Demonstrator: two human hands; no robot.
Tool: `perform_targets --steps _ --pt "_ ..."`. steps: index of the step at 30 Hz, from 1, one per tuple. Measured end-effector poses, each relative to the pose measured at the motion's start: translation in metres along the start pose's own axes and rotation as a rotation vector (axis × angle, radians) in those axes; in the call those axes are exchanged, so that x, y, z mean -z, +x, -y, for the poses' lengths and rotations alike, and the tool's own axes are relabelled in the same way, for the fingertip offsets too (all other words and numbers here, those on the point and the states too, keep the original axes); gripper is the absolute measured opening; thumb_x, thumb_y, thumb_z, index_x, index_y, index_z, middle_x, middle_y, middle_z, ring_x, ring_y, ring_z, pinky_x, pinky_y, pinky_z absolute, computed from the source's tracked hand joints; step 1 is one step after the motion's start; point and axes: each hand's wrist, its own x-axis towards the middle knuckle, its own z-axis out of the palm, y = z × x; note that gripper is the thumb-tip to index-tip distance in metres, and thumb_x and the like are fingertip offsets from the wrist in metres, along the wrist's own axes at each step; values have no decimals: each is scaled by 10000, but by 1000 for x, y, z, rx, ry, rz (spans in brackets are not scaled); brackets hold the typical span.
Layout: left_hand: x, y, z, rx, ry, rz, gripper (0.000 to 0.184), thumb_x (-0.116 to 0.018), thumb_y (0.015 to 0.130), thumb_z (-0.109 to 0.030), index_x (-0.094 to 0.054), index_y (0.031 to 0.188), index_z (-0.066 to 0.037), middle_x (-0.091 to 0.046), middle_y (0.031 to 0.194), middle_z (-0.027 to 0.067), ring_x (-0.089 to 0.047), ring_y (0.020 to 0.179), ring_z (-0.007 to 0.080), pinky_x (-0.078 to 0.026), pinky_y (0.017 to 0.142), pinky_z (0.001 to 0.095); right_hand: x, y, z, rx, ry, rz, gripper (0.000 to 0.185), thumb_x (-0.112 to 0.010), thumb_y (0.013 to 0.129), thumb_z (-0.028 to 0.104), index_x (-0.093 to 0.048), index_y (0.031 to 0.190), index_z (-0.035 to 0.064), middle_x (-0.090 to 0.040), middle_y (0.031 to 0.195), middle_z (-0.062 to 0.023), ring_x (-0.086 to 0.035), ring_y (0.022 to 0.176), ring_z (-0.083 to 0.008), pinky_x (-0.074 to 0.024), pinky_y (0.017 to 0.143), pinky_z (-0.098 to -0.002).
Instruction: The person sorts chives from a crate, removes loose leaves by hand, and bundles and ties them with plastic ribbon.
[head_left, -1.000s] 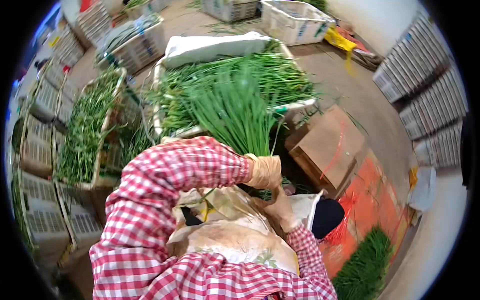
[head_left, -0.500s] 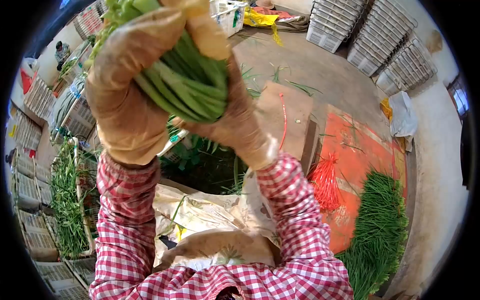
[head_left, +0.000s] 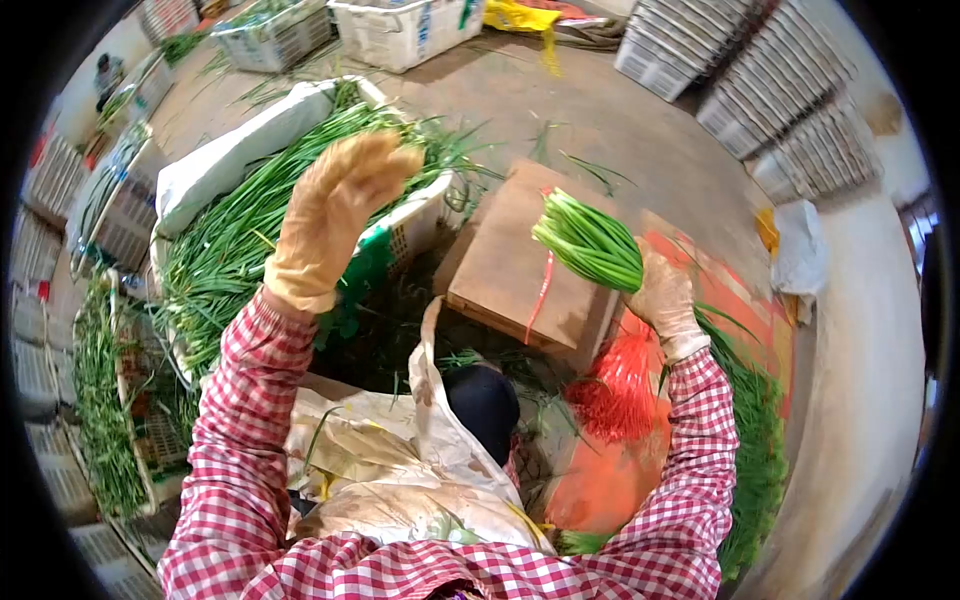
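My right hand (head_left: 665,305), in a tan glove, is closed round a bunch of green chives (head_left: 590,238). The pale cut ends point left, over a brown cardboard-covered block (head_left: 515,250). A single red tie (head_left: 541,300) lies across that block, partly under the bunch. My left hand (head_left: 335,215), gloved too, is raised with nothing in it, its fingers apart from the thumb and slightly curved. It hovers in front of a white crate (head_left: 425,215) heaped with long loose greens (head_left: 250,225). Below my right hand sits a cluster of red ties (head_left: 615,395).
Tied-looking greens (head_left: 755,440) lie in a row on an orange sheet (head_left: 590,490) at the right. A narrow crate of greens (head_left: 110,400) stands at the left. Stacked white crates (head_left: 680,50) line the back wall. A pale apron (head_left: 400,470) covers my lap.
My hands have come apart. The right one has carried the bunch down and to the right over the block, while the left has let go of it. The large crate has come into view.
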Motion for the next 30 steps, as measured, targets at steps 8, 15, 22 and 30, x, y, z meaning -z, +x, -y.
perform_targets --steps 8,15,22,30 --pt "126 -102 -86 189 423 -724 450 -571 881 -403 -595 1112 -18 -659 1036 142 -616 998 211 -459 892 350 -126 72 -21 208 23 83 1105 -749 600 572 -195 1457 147 -498 1239 -175 -460 1153 -371 -333 947 -559" --pt "178 -223 -141 146 577 -1127 417 -581 880 -410 -610 1054 -33 -680 912 109 -647 909 190 -504 786 285 -159 90 -26 23 -25 286 1242 -813 549 536 -61 1489 229 -152 1529 -86 -145 1396 -361 -137 1063 -654" --pt "220 -272 -82 95 712 -1123 210 -637 862 -187 -621 930 11 -667 806 75 -620 737 133 -494 712 275 -128 103 75 303 473 67 751 -724 740 147 -355 1386 45 -459 1350 -179 -429 1260 -303 -342 1046 -375" --pt "225 -234 -56 -184 1925 -652 200 -602 851 -223 -605 991 -80 -633 902 127 -606 859 316 -470 738 389 -111 98 270 777 264 -50 515 -594 874 289 -459 1315 59 -482 1333 -134 -426 1245 -284 -261 1082 -429"
